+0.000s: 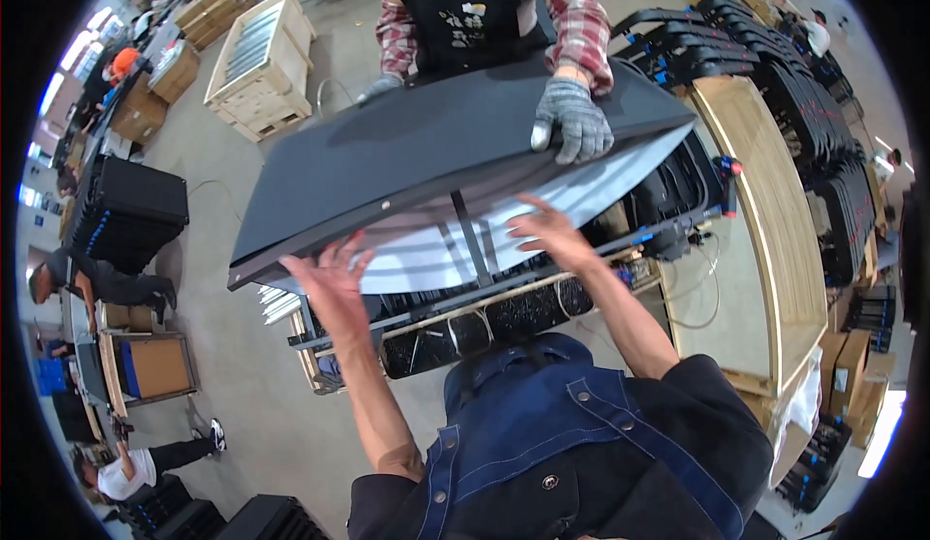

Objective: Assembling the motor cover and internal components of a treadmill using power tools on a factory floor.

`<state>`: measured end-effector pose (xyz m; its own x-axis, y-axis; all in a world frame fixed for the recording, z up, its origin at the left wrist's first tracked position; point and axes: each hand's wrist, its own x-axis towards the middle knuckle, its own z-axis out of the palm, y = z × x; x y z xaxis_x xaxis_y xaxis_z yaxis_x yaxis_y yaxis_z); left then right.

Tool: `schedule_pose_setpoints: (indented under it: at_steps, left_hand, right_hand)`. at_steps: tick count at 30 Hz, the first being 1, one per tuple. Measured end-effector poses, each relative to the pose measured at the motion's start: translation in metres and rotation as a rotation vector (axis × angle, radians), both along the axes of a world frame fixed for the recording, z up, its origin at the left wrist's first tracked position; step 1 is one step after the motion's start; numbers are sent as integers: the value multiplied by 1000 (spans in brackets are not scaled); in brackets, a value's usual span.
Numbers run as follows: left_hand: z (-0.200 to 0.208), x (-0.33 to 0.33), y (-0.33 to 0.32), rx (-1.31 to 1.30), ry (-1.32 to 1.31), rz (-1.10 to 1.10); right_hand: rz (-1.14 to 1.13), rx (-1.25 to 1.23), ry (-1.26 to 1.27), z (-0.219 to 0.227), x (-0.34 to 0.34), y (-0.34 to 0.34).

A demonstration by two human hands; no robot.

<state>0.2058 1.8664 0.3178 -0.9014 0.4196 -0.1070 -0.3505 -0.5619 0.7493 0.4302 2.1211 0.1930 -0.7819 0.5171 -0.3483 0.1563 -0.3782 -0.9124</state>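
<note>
A large dark grey panel (426,133) with a folded rim is tilted up in front of me, and its pale, shiny underside (417,254) shows below the near edge. A dark crossbar (472,235) runs over that underside. My left hand (334,278) is open at the panel's near left edge, fingers spread; whether it touches the rim I cannot tell. Right of the crossbar my right hand (550,235) is open, fingers apart, in front of the underside. Across from me a co-worker's gloved hand (572,122) presses on the panel's top; the other glove (381,88) lies at its far edge.
Below the panel stands a metal-framed bench (542,278) with black parts. A red-and-black hand tool (729,186) is at its right end. Beside it is a long wooden crate (765,240). Black frames (775,65) are stacked behind. A slatted crate (262,61) stands far left.
</note>
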Motion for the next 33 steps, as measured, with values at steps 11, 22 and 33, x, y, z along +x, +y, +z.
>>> schedule_pose_setpoints:
  at_steps: [11,22,33]
  left_hand:
    - [-20,14,0,-350,-59,311]
    - [-141,33,-71,-448,-318,270]
    - [-158,48,-97,-682,-322,182]
  right_hand:
    - [-751,-7,173,68,147,235]
    - [-572,148,-409,21,194,161]
    - [-497,209,-529,-3,208,131]
